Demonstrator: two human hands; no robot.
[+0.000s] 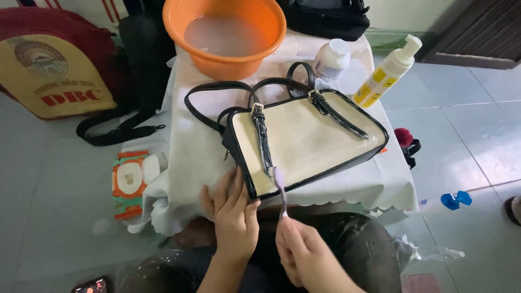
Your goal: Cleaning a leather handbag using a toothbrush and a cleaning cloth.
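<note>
Head view, left hand: the left hand [234, 217] lies with fingers spread flat over the near left corner of a cream rectangular handbag with black glossy trim and straps [306, 142], pressing on it rather than closed around it.
Head view, right hand: the right hand [308, 255] has its fingers curled shut around the handle of a pale lilac plastic toothbrush [280, 190], held upright-tilted, the bristle end touching the bag's near black edge just beside the left strap.
Handbag: it lies flat on a small table draped in a white scalloped cloth [190, 163], near the middle, its two black handles looping toward the far side.
Far on the table: an orange round plastic basin of cloudy water [224, 33] stands at the far edge, touching or just beside the bag's handles.
Far right on the table: a small white squat jar with a white lid [331, 58] sits beside a yellow and white pump bottle [386, 71] that leans to the right.
Left of the table: an orange and white soft pack of wet wipes [129, 182] rests on the pale tiled floor; farther left stands a red and tan backpack [51, 65], with a black strap trailing near it.
Right floor: a blue plastic cap piece [456, 199] lies well apart from the table.
Near edge: the person's dark, white-flecked trousers [358, 244] fill the space under the hands.
</note>
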